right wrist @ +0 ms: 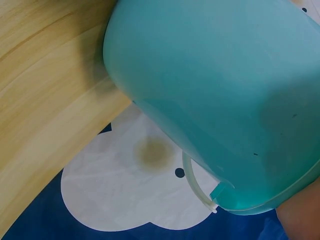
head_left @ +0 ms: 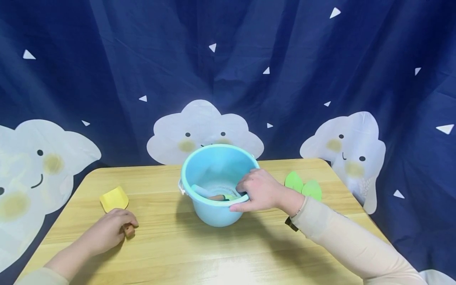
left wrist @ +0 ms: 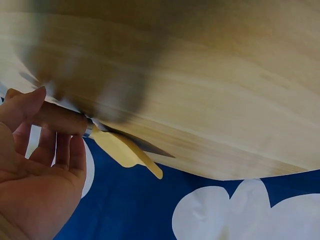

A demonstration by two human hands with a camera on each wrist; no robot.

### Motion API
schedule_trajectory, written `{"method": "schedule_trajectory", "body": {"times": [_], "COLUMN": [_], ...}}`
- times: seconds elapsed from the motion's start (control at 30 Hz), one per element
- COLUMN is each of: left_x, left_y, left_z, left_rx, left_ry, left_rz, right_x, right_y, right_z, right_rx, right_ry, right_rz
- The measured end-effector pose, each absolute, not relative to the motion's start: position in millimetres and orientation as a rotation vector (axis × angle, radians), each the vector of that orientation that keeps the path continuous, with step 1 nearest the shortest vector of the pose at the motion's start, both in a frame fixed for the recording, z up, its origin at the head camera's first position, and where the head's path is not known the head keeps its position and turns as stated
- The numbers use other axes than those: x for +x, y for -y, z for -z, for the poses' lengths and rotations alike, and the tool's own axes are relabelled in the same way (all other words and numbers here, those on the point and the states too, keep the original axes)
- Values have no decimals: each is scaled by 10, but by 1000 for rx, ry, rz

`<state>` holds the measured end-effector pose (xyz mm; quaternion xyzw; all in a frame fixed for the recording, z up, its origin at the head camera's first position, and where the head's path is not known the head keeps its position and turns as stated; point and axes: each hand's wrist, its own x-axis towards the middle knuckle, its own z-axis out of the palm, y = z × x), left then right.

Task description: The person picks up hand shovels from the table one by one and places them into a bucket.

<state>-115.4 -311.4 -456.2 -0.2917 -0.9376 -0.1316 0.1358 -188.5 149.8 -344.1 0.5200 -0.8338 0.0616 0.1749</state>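
My left hand [head_left: 110,230] holds a yellow spatula [head_left: 114,199] by its wooden handle [left wrist: 60,119], at the left of the table. In the left wrist view the fingers lie around the handle, and a metal collar joins it to the yellow blade [left wrist: 120,149]. A light blue bucket [head_left: 217,213] is at the table's middle. My right hand [head_left: 261,191] grips its near right rim, thumb outside and fingers inside. Within the bucket I see a pale blue piece [head_left: 200,191] and a wooden handle [head_left: 216,197]; the rest is partly hidden. The right wrist view shows mostly the bucket's side [right wrist: 210,90].
Two green leaf-shaped pieces [head_left: 311,190] lie on the wooden table [head_left: 160,253], right of the bucket and partly behind my right wrist. A white bucket handle [right wrist: 197,187] hangs along the rim. Behind the table hangs a dark blue curtain [head_left: 171,59] with clouds.
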Motion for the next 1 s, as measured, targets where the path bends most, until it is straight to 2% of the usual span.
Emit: {"method": "schedule_trajectory", "body": {"times": [1.0], "left_x": [-1152], "left_y": [3097], "left_z": [4611], "left_rx": [-815], "left_ry": [2710], "left_rz": [396], "right_x": [-1883], "right_y": [-1494], "right_z": [3409], "right_rx": [1474], "right_ry": [2390], "right_rz": [-146]}}
